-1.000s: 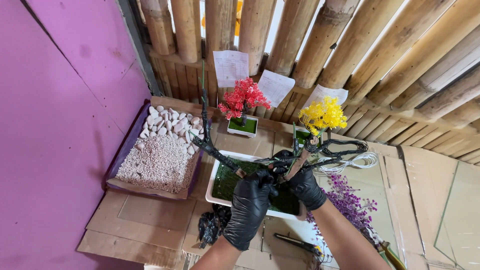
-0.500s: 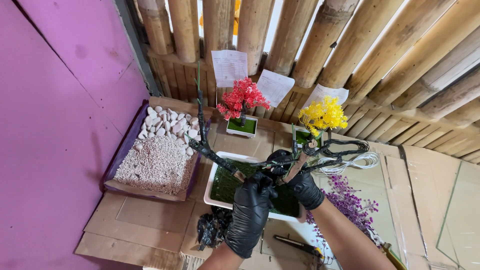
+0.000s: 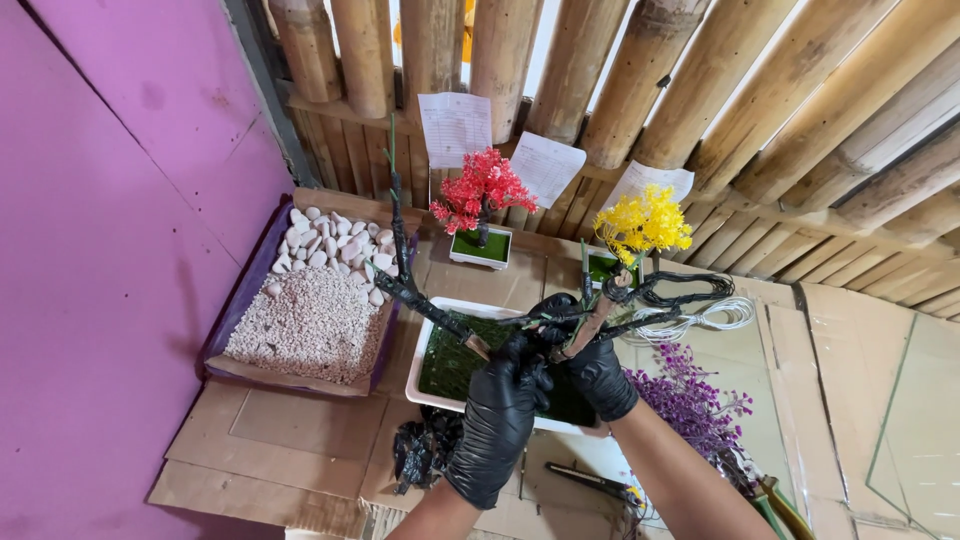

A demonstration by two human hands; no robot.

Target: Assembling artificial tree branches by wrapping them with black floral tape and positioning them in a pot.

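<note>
Both gloved hands clamp the bare wire tree over the white tray (image 3: 425, 345) — my left hand (image 3: 500, 405) pinching the trunk (image 3: 475, 345); my right hand (image 3: 590, 365) squeezing a branch (image 3: 595, 320); its long limb runs up-left.

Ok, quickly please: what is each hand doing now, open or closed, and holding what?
Left hand: closed on the wire tree.
Right hand: closed on the same wire tree.

Cardboard-covered table (image 3: 300, 440): gravel tray (image 3: 300, 330), white planter (image 3: 425, 350), pliers (image 3: 590, 483).

Craft workshop: bamboo wall (image 3: 620, 80), pebble tray (image 3: 240, 345), miniature artificial trees (image 3: 480, 190).
</note>
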